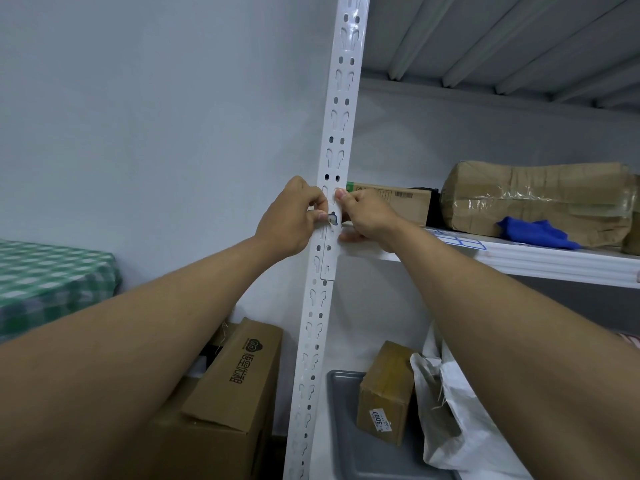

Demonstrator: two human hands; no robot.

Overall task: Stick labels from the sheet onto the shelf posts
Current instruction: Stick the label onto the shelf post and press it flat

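Post: the white slotted shelf post (pixel 334 140) runs from 12 o'clock down to 6 o'clock, and I stand square to it.
Left hand: my left hand (pixel 289 220) sits at 9 o'clock of the post, fingers curled, pinching the left edge of a small label (pixel 333 220).
Right hand: my right hand (pixel 367 216) sits at 3 o'clock of the post, thumb pressing on the post face just above the label; its other fingers are curled behind, and I cannot tell what they grip.
Label: against the post at shelf level, not yet smoothed flat, I judge.
Sheet: the label sheet (pixel 459 240) with blue-bordered blanks lies on the shelf (pixel 554 263) at 3 o'clock.
Progress: one label is going on; no other stuck label shows on this post, so more posts likely remain.
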